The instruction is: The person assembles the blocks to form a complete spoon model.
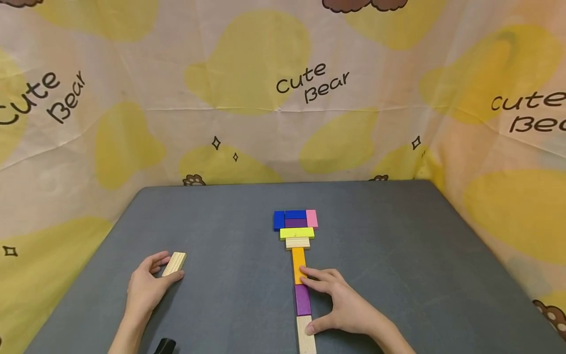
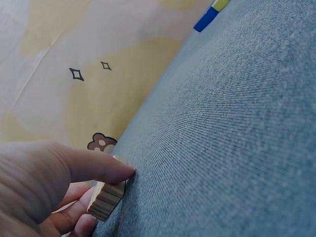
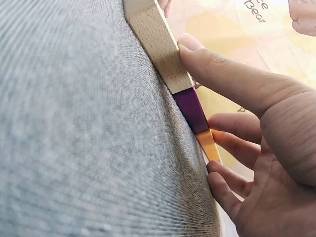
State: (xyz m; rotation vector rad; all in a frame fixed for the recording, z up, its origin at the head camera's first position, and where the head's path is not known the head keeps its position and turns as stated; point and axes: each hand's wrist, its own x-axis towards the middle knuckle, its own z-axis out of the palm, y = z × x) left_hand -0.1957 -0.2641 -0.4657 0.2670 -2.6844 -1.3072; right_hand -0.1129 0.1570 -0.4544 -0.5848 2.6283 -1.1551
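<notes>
My left hand [image 1: 143,290], at the left of the table, pinches a plain wooden block [image 1: 174,264] between thumb and fingers. In the left wrist view that block's striped grain [image 2: 106,200] shows under a finger, low over the cloth. Right of the middle, my right hand [image 1: 345,305] spans a line of blocks laid end to end. Its fingertips touch the orange block [image 1: 298,258], and its thumb rests on a pale wooden block [image 1: 306,341] nearer me. Between those two lies a purple block [image 1: 302,301], which also shows in the right wrist view.
Beyond the orange block lie a striped wooden block [image 1: 297,243] and a lime block [image 1: 297,234] crosswise. Behind them blue [image 1: 279,221], purple [image 1: 295,223] and pink [image 1: 311,219] blocks form a rectangle. A black object [image 1: 165,346] sits at the near left. Printed cloth [image 1: 247,128] surrounds the grey table [image 1: 230,295].
</notes>
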